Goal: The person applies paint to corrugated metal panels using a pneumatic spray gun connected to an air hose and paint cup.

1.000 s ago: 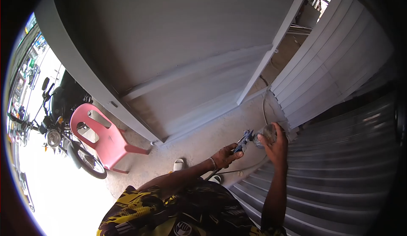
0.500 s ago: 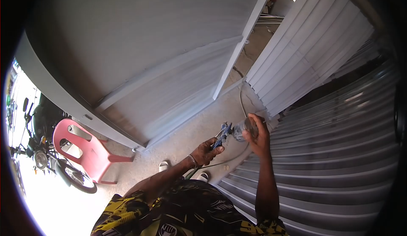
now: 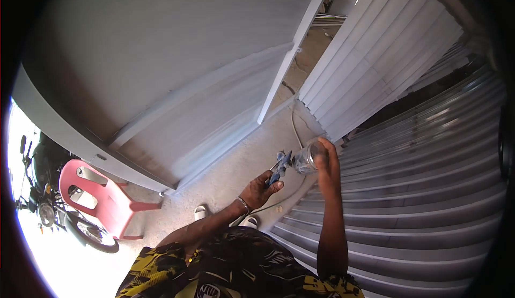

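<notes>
A blue paint spray gun (image 3: 280, 169) is gripped by its handle in my left hand (image 3: 259, 189), held out over the concrete floor. Its see-through cup (image 3: 306, 158) lies on its side at the gun's right, the narrow end toward the gun body. Wrapped over the wide, lidded end of that cup is my right hand (image 3: 328, 161), which hides part of the lid. Grey residue clouds the cup wall. From below my left hand a thin hose (image 3: 268, 208) runs across the floor.
A large grey-white metal panel (image 3: 204, 94) stands ahead to the left. Ribbed sheets (image 3: 375, 62) lean at the upper right, with more corrugated metal (image 3: 407, 191) along my right. A pink plastic chair (image 3: 102, 196) and a motorcycle (image 3: 48, 191) are at the left.
My right hand has turned on the cup's end, the fingers now drawn closer over the lid. Gun and cup have shifted slightly left in view, as has the whole scene.
</notes>
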### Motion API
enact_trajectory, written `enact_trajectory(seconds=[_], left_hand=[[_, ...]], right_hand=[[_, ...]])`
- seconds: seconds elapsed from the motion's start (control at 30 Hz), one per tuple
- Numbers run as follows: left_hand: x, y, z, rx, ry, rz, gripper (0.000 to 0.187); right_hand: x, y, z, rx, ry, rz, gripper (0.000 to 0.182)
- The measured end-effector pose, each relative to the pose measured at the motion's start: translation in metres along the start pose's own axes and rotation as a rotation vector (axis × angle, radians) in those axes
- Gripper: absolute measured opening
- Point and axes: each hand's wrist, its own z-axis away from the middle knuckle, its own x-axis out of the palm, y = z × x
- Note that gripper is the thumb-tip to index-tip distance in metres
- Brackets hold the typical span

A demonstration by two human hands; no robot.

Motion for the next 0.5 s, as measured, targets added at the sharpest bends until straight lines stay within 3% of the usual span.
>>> enact_trajectory(seconds=[0.07, 0.1, 0.2, 0.3, 0.43, 0.5], left_hand=[[0.001, 0.005, -0.003, 0.027, 0.003, -0.023, 0.042], [0.001, 0.007, -0.005, 0.042, 0.003, -0.034, 0.043], [0.004, 0.012, -0.007, 0.07, 0.02, -0.063, 0.043], [0.007, 0.012, -0.008, 0.034, 0.021, -0.074, 0.042], [0.006, 0.009, -0.009, -0.024, -0.001, -0.1, 0.04], [0.007, 0.008, -0.011, -0.039, -0.013, -0.101, 0.04]], right_hand=[[-0.01, 0.008, -0.003, 0.048, -0.018, -0.305, 0.076], [-0.007, 0.006, -0.001, 0.043, 0.006, -0.188, 0.087], [0.0, -0.005, 0.009, 0.434, 0.047, -0.647, 0.084], [0.003, 0.012, 0.018, 0.623, 0.01, -0.919, 0.074], [0.007, 0.032, 0.018, 0.572, 0.053, -0.794, 0.058], [0.01, 0.039, 0.019, 0.55, 0.083, -0.772, 0.059]])
